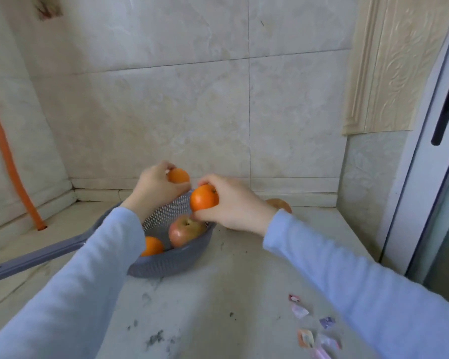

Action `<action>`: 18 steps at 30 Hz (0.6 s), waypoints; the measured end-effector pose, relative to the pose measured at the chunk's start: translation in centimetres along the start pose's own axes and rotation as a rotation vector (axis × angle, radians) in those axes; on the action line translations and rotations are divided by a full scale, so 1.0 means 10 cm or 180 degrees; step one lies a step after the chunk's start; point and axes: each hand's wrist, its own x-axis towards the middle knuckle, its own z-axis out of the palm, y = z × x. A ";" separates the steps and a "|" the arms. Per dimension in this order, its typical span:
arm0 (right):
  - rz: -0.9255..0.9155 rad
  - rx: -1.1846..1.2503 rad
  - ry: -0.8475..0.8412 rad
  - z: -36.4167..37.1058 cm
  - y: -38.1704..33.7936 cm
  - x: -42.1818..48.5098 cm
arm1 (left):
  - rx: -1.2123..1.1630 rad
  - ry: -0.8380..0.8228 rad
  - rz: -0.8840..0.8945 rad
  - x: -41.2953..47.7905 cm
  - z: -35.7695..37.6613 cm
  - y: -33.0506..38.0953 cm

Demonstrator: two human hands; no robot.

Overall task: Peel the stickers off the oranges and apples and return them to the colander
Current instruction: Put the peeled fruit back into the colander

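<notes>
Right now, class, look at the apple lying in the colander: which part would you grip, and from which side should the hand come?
Probably grip the apple round its widest middle, coming from above. It sits stem dimple up, so its rounded flanks are open to fingers, while the colander wall blocks a sideways reach and an orange lies close on its left.

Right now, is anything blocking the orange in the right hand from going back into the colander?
Nothing visible does. The right hand holds the orange over the colander's right edge. An apple and another orange lie inside, leaving bare mesh. The left hand holds a second orange above the far rim.
</notes>
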 end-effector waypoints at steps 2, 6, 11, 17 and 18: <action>-0.0118 0.0007 -0.0255 0.22 -0.07 0.15 | 0.0261 -0.0059 -0.0060 0.01 -0.07 -0.25; -0.0490 -0.0360 -0.0862 0.50 -0.15 0.29 | 0.0304 -0.0211 -0.0328 0.00 -0.10 -0.65; -0.0504 -0.0356 -0.1294 0.54 -0.14 0.31 | 0.0545 -0.0639 -0.0477 0.06 -0.02 -0.87; -0.0318 -0.0438 -0.1920 0.41 -0.19 0.26 | 0.1036 -0.1277 -0.0638 0.06 0.06 -0.89; -0.0326 -0.0455 -0.1895 0.39 -0.18 0.25 | 0.1060 -0.1326 -0.0645 0.06 0.06 -0.89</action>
